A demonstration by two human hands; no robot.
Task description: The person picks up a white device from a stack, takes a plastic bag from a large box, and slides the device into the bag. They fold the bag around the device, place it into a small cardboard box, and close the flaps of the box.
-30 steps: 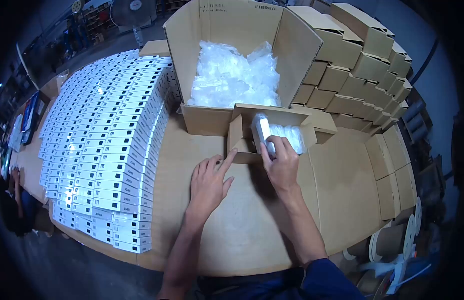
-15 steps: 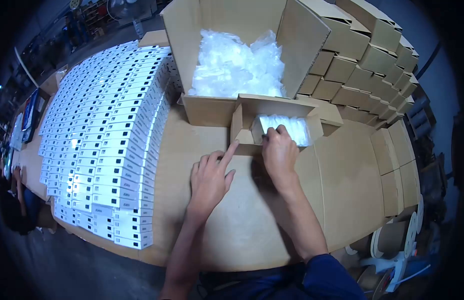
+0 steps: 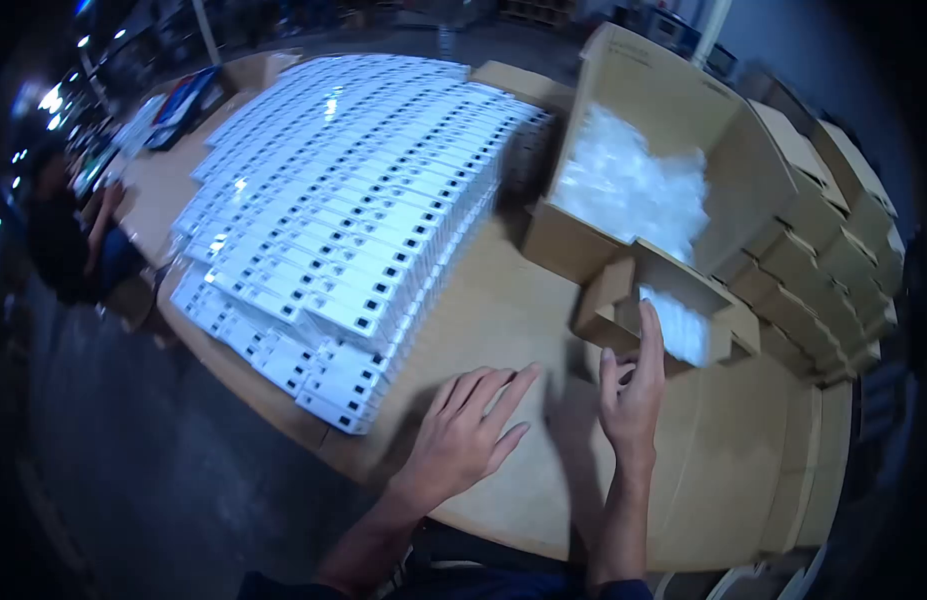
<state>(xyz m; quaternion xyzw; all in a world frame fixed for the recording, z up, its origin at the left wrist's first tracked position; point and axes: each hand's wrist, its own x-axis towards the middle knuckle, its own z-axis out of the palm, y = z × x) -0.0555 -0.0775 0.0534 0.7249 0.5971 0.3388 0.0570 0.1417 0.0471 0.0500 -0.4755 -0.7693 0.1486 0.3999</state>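
Observation:
My left hand (image 3: 463,435) hovers over the table with its fingers stretched out, near the front corner of the stacked white boxes (image 3: 333,210). It holds nothing. My right hand (image 3: 633,390) is raised at the near side of a small open carton (image 3: 605,300), fingers apart and empty. Inside that carton a row of white plastic-wrapped packets (image 3: 680,332) fills the right part, partly hidden behind my right fingertips. Behind it stands a large open carton (image 3: 723,110) holding a heap of translucent plastic bags (image 3: 628,180).
Brown cartons (image 3: 823,260) are piled at the right, and more cardboard (image 3: 808,460) lies along the table's right side. The white boxes cover much of the brown table (image 3: 503,310) on the left. Another person (image 3: 68,230) sits at the far left.
My view has swung left, so everything appears further right and tilted. My right hand has come away from the packets in the small carton and opened. My left hand has left the carton's edge.

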